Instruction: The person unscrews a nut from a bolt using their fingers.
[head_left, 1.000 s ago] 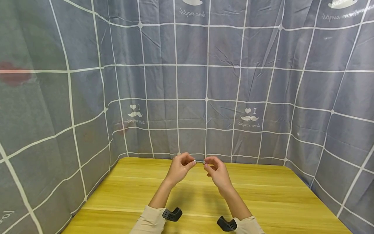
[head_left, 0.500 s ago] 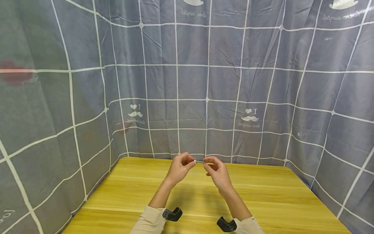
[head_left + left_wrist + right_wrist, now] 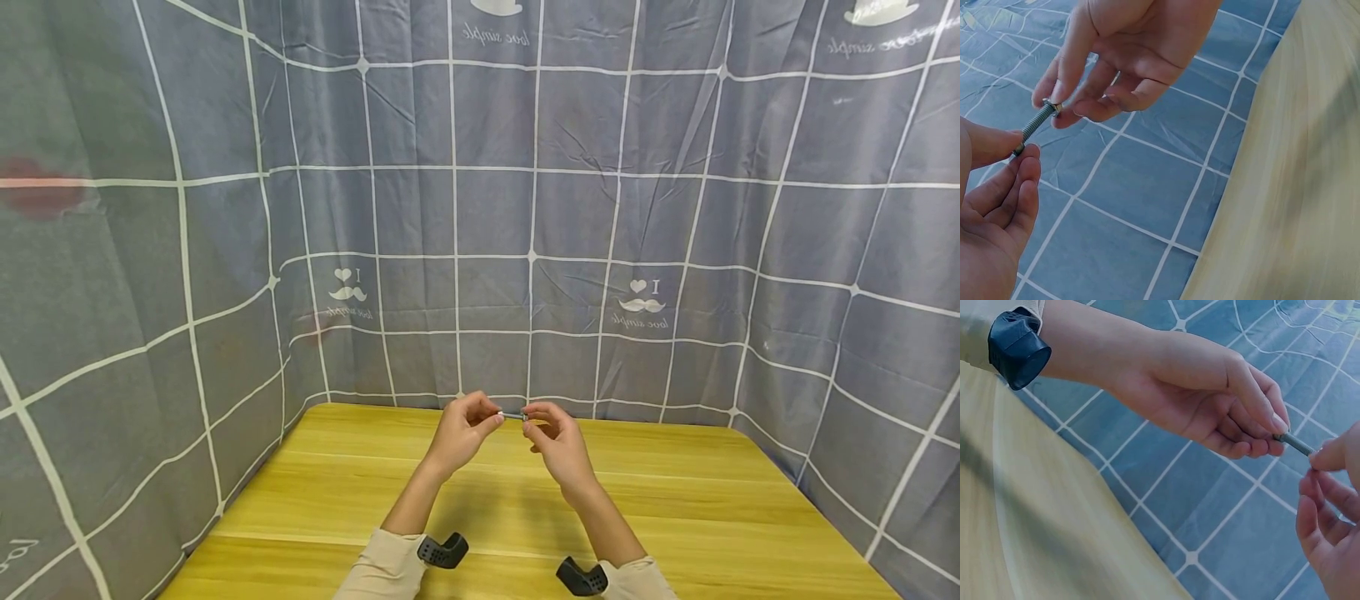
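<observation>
A threaded metal bolt (image 3: 512,415) is held level between both hands, above the far part of the table. My left hand (image 3: 457,435) pinches its left end between thumb and fingers; in the left wrist view this hand (image 3: 997,200) covers most of that end. At the other end, thumb and fingertips of my right hand (image 3: 558,443) pinch a small hex nut (image 3: 1052,107), partly hidden by them. Between the hands the bolt's thread (image 3: 1036,123) shows plainly. In the right wrist view, the left hand (image 3: 1210,394) is on the far side and the right hand (image 3: 1335,506) is near.
A yellow wood-grain table (image 3: 360,500) lies beneath the hands. Grey curtains (image 3: 495,208) with white grid lines enclose it at the back and both sides. Black wrist devices (image 3: 442,550) sit at both sleeve cuffs.
Both hands and the bolt stay in nearly the same place. Only the look of the metal at the right fingertips varies slightly.
</observation>
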The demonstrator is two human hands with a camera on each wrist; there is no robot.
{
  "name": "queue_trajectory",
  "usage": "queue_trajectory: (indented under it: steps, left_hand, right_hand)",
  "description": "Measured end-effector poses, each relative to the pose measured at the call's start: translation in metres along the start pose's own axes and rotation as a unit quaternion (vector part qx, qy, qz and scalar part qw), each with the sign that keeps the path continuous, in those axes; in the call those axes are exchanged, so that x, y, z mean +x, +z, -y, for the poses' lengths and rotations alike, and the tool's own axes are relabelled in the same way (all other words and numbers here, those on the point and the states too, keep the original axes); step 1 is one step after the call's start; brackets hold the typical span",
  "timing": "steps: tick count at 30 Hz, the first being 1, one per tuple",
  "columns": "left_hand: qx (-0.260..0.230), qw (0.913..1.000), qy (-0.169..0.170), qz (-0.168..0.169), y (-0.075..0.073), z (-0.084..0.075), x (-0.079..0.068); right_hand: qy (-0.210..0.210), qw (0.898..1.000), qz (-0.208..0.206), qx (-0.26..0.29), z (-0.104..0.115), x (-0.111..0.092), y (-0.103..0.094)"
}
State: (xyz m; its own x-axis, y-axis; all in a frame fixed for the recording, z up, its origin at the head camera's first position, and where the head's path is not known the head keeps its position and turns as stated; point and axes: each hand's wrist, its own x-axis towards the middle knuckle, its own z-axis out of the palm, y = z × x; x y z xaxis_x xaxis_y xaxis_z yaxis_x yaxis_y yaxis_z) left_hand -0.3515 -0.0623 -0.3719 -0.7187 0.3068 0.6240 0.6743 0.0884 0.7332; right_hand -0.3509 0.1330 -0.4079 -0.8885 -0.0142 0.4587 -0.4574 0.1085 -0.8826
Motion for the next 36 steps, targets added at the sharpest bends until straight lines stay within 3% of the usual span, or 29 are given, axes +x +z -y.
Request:
queue_trajectory:
  steps: [25, 32, 36]
  left_hand:
    - [0.011, 0.9999, 0.004, 0.001, 0.0038, 0.0015, -0.0007]
    - [-0.003, 1.0000, -0.001, 0.002, 0.0035, 0.0027, -0.0004]
    - [0.000, 1.0000, 0.002, 0.004, 0.0032, 0.0030, 0.0003]
  right_hand:
    - [0.019, 1.000, -0.020, -0.008, -0.0014, -0.0010, -0.0003]
    - [-0.002, 1.000, -0.013, 0.001, -0.0004, -0.0009, -0.0003]
    - [0.011, 1.000, -0.019, -0.004, 0.0001, -0.0015, -0.0004]
